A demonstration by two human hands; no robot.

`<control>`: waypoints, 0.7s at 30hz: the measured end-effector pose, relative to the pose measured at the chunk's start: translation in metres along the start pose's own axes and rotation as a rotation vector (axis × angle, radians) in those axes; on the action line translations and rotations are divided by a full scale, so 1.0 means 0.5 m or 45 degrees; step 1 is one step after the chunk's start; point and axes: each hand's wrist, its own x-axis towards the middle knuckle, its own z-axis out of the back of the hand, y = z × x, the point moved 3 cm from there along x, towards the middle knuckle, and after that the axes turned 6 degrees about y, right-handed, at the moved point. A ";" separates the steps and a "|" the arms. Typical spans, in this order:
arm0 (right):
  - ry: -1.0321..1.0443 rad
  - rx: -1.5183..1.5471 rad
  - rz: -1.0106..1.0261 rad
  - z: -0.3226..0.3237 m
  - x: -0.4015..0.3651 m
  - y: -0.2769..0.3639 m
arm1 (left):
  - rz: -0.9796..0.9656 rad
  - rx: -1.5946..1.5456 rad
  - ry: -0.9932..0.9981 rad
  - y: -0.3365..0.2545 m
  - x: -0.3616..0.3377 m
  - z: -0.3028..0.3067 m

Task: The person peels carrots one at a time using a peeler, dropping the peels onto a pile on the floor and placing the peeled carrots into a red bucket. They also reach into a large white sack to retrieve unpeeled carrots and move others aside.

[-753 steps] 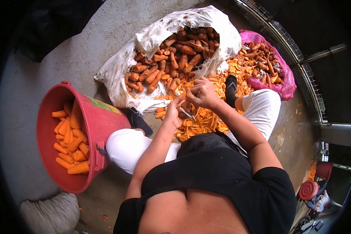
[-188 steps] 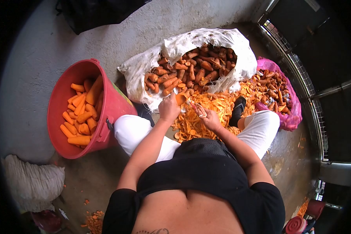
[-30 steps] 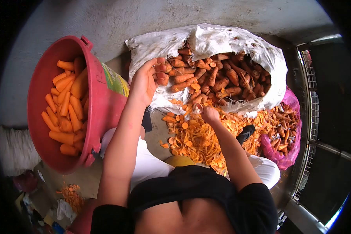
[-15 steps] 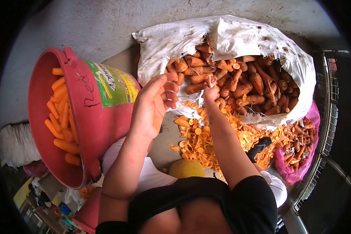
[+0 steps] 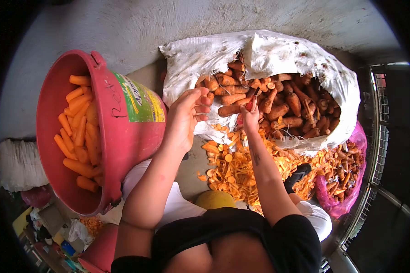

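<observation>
My left hand (image 5: 187, 113) hangs in the air between the red bucket (image 5: 134, 141) and the white woven sack (image 5: 200, 52). Its fingers are loosely curled and apart, with nothing visible in them. In my right hand (image 5: 250, 119) is a small peeler (image 5: 255, 101) with a red handle and a metal head, held over the sack's torn opening. Unpeeled carrots (image 5: 280, 110), brownish orange, fill that opening just beyond both hands. Peeled carrots (image 5: 79, 136), bright orange, lie inside the tilted bucket at left.
Orange peelings and cut ends (image 5: 230, 168) are heaped on the floor below the sack. A pink mesh bag (image 5: 323, 195) of carrot pieces sits at right beside a metal grille (image 5: 376, 132). A yellow rounded object (image 5: 215, 199) is near my lap. A wall (image 5: 168, 22) stands behind.
Both hands have shifted only slightly. The peeler in my right hand has turned, so its red handle and metal head now show. The whole view has shifted a little.
</observation>
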 end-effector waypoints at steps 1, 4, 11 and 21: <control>0.062 -0.062 0.069 -0.005 -0.024 0.055 | -0.021 0.144 -0.001 0.004 0.002 0.000; 0.258 -0.332 0.258 -0.003 -0.087 0.203 | -0.288 0.690 0.114 0.029 0.014 -0.017; 0.433 -0.297 0.464 -0.035 -0.358 0.532 | -0.584 1.826 0.601 0.024 -0.079 -0.106; -0.146 -0.887 0.722 0.139 -0.516 0.436 | -0.638 1.688 0.801 0.136 -0.124 -0.120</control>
